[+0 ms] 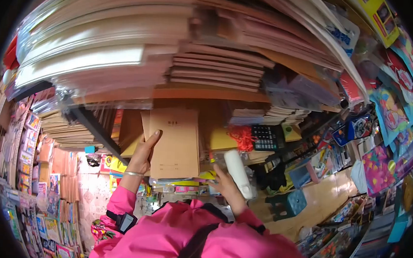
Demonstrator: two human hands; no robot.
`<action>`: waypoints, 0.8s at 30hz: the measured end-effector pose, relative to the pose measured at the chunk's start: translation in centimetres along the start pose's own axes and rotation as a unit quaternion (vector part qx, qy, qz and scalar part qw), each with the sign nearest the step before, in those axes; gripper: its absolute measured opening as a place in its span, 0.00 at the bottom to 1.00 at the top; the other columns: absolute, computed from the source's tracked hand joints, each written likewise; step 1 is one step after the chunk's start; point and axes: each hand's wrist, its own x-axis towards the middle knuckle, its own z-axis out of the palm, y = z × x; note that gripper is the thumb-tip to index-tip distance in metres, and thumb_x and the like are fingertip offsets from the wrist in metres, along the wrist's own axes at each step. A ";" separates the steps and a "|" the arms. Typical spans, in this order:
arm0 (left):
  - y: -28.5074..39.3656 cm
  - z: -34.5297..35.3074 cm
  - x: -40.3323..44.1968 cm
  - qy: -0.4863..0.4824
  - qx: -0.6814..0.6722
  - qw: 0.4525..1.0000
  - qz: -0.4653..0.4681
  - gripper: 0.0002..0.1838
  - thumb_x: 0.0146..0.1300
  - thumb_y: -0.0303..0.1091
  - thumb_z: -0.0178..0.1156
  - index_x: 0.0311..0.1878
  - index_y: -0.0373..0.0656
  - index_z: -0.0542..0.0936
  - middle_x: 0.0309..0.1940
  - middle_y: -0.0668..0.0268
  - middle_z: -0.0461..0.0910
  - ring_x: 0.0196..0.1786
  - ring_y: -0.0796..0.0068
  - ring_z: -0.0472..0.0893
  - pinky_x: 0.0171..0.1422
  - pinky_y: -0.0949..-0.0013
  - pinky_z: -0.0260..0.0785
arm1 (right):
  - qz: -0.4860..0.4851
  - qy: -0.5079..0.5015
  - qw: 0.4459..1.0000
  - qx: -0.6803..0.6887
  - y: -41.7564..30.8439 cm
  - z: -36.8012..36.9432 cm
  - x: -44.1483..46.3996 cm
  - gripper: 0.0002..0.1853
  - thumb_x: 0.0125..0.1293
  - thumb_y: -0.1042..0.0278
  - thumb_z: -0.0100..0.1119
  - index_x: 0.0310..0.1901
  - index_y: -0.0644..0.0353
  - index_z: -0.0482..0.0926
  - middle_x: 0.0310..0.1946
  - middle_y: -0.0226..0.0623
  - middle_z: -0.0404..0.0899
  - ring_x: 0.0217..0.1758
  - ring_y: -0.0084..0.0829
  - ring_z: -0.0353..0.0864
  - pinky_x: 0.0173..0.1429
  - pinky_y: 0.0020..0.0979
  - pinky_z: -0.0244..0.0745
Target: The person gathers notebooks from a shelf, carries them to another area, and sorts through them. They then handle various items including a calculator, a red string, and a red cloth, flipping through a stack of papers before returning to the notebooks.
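My left hand [142, 154] grips a small stack of tan paper-covered exercise books [176, 143] by its left edge, with the thumb on top of the front cover. Dark printed characters run across the upper part of that cover, and faint lines sit near its bottom. My right hand [227, 186], slightly blurred, is beside a long white rounded object [237, 172], its fingers apart. A small yellow spot shows at its fingertips; whether they touch anything is unclear. A black calculator [264, 137] and a tangle of red string [242, 137] lie beyond it.
Above hangs a shelf piled with stacked paper and notebooks [219, 68], close overhead. A dark metal shelf post [93, 131] slants down at left. A teal plastic stool [292, 204] stands on the floor at right. Racks of packaged goods [45, 213] line the left side.
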 end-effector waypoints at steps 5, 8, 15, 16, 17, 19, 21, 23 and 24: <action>0.2 1.9 1.4 0.029 0.048 0.998 0.013 0.17 0.64 0.39 0.61 0.52 0.41 0.75 0.46 0.65 0.79 0.47 0.73 0.79 0.51 0.70 0.74 | -0.411 0.315 0.769 -0.375 -3.7 -13.9 9.0 0.56 0.49 0.58 0.73 0.71 0.65 0.44 0.70 0.54 0.42 0.73 0.44 0.47 0.72 0.36 0.50; 0.4 2.3 2.2 0.003 0.042 0.999 -0.001 0.18 0.65 0.39 0.60 0.54 0.40 0.74 0.49 0.65 0.78 0.48 0.72 0.79 0.51 0.70 0.74 | -0.398 0.359 0.760 -0.368 -7.3 -16.2 9.7 0.51 0.50 0.59 0.73 0.70 0.66 0.51 0.70 0.52 0.48 0.71 0.42 0.52 0.71 0.35 0.52; -0.5 1.6 3.2 0.045 0.081 0.995 0.033 0.21 0.66 0.36 0.58 0.58 0.36 0.69 0.56 0.61 0.73 0.57 0.70 0.74 0.62 0.68 0.67 | -0.384 0.236 0.840 -0.302 -2.9 -9.9 3.1 0.39 0.59 0.61 0.65 0.68 0.62 0.58 0.68 0.46 0.59 0.72 0.38 0.55 0.72 0.33 0.51; -0.5 1.7 3.3 0.044 0.087 0.995 0.028 0.21 0.66 0.36 0.58 0.58 0.36 0.69 0.56 0.61 0.73 0.57 0.70 0.74 0.62 0.68 0.67 | -0.331 0.210 0.870 -0.299 -2.4 -8.9 2.1 0.36 0.60 0.61 0.64 0.67 0.62 0.60 0.66 0.46 0.62 0.71 0.38 0.58 0.72 0.33 0.52; -0.5 1.7 3.1 0.027 0.096 0.995 0.028 0.22 0.66 0.36 0.58 0.59 0.36 0.67 0.56 0.61 0.72 0.58 0.70 0.73 0.63 0.68 0.66 | -0.276 0.182 0.896 -0.295 -1.9 -7.8 1.2 0.33 0.62 0.61 0.63 0.66 0.61 0.62 0.65 0.47 0.64 0.69 0.38 0.60 0.71 0.33 0.53; -0.4 2.2 2.5 0.010 0.109 0.994 0.025 0.24 0.66 0.35 0.58 0.61 0.36 0.65 0.56 0.60 0.72 0.58 0.70 0.73 0.63 0.67 0.65 | -0.241 0.117 0.925 -0.270 -1.9 -4.9 0.3 0.31 0.64 0.59 0.61 0.65 0.61 0.64 0.64 0.47 0.65 0.68 0.38 0.62 0.70 0.34 0.55; -0.1 3.5 1.6 0.051 0.216 0.974 0.041 0.28 0.65 0.36 0.60 0.63 0.37 0.60 0.60 0.59 0.67 0.63 0.68 0.68 0.65 0.67 0.64 | -0.211 0.048 0.944 -0.250 -3.1 -1.4 0.0 0.28 0.65 0.58 0.59 0.64 0.60 0.66 0.62 0.47 0.67 0.67 0.38 0.64 0.69 0.35 0.58; -1.0 0.8 2.7 0.095 0.313 0.941 0.085 0.33 0.63 0.36 0.62 0.65 0.39 0.57 0.64 0.58 0.59 0.66 0.64 0.64 0.65 0.66 0.64 | -0.227 -0.030 0.927 -0.295 -4.7 2.3 0.3 0.33 0.67 0.49 0.54 0.65 0.63 0.63 0.64 0.51 0.64 0.68 0.42 0.63 0.68 0.39 0.59; -1.0 0.7 2.6 0.095 0.238 0.963 0.079 0.34 0.62 0.36 0.62 0.66 0.39 0.56 0.66 0.58 0.55 0.67 0.63 0.63 0.65 0.67 0.64 | -0.228 -0.031 0.927 -0.295 -5.3 3.8 0.7 0.33 0.67 0.49 0.54 0.65 0.63 0.63 0.64 0.51 0.64 0.68 0.42 0.63 0.68 0.39 0.59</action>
